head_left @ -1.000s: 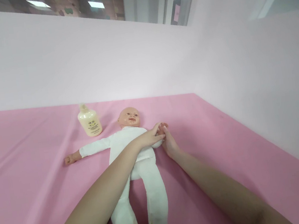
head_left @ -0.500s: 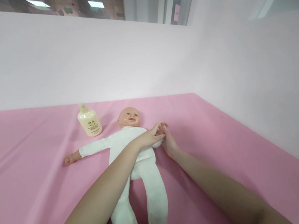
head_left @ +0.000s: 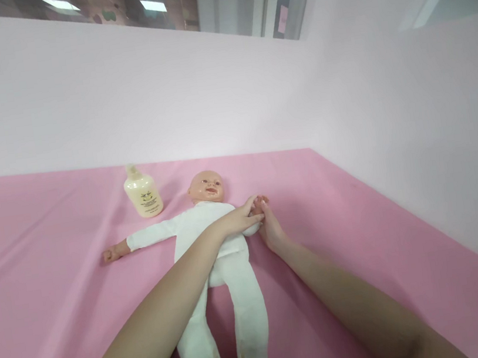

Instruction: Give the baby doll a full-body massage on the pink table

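Observation:
A baby doll (head_left: 242, 297) with a white cloth body lies on its back on a pink sheet (head_left: 337, 218), head toward the wall. My left forearm crosses the doll's torso, and my left hand (head_left: 244, 217) is closed on the doll's hand (head_left: 260, 201) at the right. From the other side my right hand (head_left: 271, 228) also grips that same small hand, its thumb up near the doll's fingers. Much of the doll's hand is hidden between my fingers. Its other arm (head_left: 149, 235) stretches out to the left, untouched.
A pale yellow pump bottle (head_left: 144, 197) stands upright left of the doll's head. Behind the sheet rises a white wall (head_left: 120, 95) with a window (head_left: 223, 3) above it. Another white wall (head_left: 428, 134) borders the sheet on the right.

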Tool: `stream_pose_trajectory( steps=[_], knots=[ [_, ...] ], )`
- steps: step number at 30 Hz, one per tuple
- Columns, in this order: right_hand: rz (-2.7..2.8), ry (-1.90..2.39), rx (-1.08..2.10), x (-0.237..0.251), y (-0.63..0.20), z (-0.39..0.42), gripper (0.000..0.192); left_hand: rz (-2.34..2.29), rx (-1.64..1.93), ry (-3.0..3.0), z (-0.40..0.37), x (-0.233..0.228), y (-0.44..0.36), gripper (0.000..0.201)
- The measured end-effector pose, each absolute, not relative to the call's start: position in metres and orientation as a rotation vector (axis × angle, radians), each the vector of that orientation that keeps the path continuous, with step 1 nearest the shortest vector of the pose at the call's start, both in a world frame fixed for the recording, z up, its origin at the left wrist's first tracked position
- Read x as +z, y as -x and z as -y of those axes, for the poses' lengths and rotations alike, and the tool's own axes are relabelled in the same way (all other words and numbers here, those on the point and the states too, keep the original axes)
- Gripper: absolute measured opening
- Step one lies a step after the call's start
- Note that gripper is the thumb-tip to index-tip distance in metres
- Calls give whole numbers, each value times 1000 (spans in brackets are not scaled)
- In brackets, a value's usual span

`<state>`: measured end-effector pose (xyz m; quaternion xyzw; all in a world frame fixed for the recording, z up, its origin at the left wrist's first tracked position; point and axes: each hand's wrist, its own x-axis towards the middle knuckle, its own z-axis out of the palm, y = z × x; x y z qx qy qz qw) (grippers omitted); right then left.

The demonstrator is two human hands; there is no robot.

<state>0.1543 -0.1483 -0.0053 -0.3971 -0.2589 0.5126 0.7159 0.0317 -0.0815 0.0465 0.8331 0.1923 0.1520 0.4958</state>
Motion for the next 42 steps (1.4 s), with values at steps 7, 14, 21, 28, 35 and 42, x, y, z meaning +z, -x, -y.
stream_pose_trajectory(
  steps=[7,14,21,28,35,42],
  knots=[
    [590,881,1142,-4,-154,150,43,-448,392,-2002,80,44,-33,71],
    [614,876,1144,-5,-155,150,44,-480,386,-2005,81,46,-32,71],
    [629,867,1147,-8,-157,148,45,-450,391,-2000,78,39,-34,68],
    [655,865,1141,-8,-157,149,47,-470,396,-2018,75,35,-35,71],
    [641,871,1147,-9,-158,149,49,-453,396,-1997,76,36,-35,72],
    [619,858,1150,-8,-158,149,48,-461,391,-2009,77,39,-34,70]
  ],
)
